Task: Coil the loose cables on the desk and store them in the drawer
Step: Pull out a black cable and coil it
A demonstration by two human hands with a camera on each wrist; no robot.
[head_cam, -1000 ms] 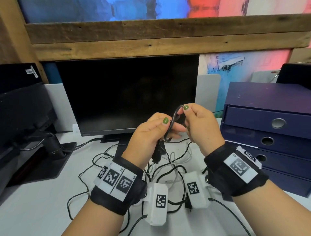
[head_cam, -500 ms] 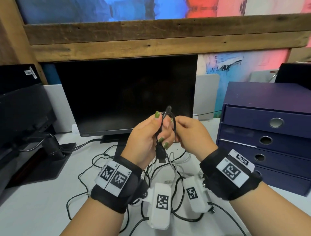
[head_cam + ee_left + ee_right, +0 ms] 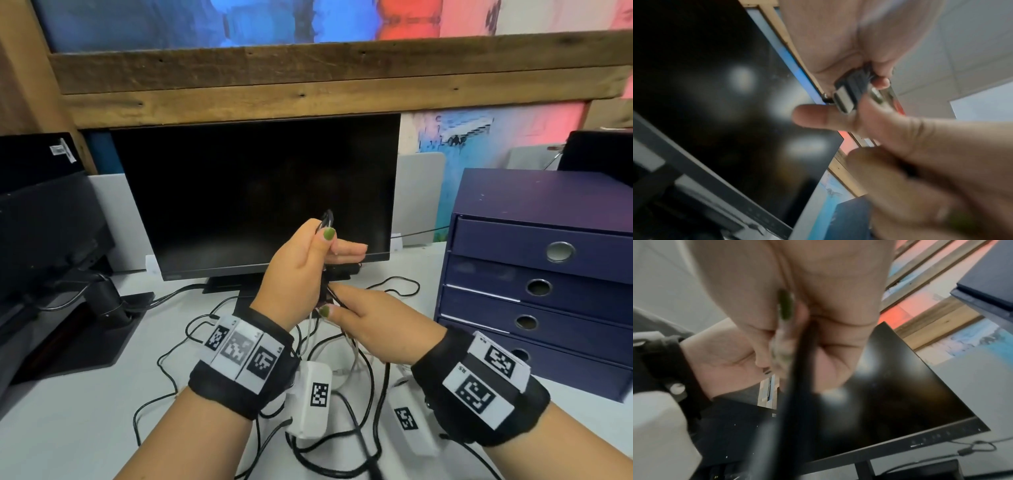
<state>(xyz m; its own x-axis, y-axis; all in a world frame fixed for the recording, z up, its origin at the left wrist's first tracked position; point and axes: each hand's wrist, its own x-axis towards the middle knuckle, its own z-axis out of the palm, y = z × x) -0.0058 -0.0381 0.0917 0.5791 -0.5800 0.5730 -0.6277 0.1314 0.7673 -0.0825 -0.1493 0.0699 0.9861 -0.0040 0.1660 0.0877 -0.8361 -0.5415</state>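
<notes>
My left hand [image 3: 325,243] is raised in front of the monitor and grips a folded black cable [image 3: 327,219], whose loop sticks up above the thumb. In the left wrist view the fingers [image 3: 881,82] curl round its black plug [image 3: 846,91] with a metal end. My right hand [image 3: 334,308] is just below the left one and pinches the hanging strands of the same cable [image 3: 797,369]. More loose black cables [image 3: 394,284] and a white cable [image 3: 352,346] lie tangled on the white desk [image 3: 85,411]. The navy drawer unit [image 3: 548,308] stands to the right with all drawers closed.
A black monitor [image 3: 257,192] stands right behind my hands, with a wooden shelf [image 3: 308,82] above it. A second dark screen and its stand [image 3: 51,240] fill the left side. The desk in front left is bare white surface.
My right hand let go of the top of the loop and dropped below my left hand along the cable. My left hand kept hold of the loop and turned slightly.
</notes>
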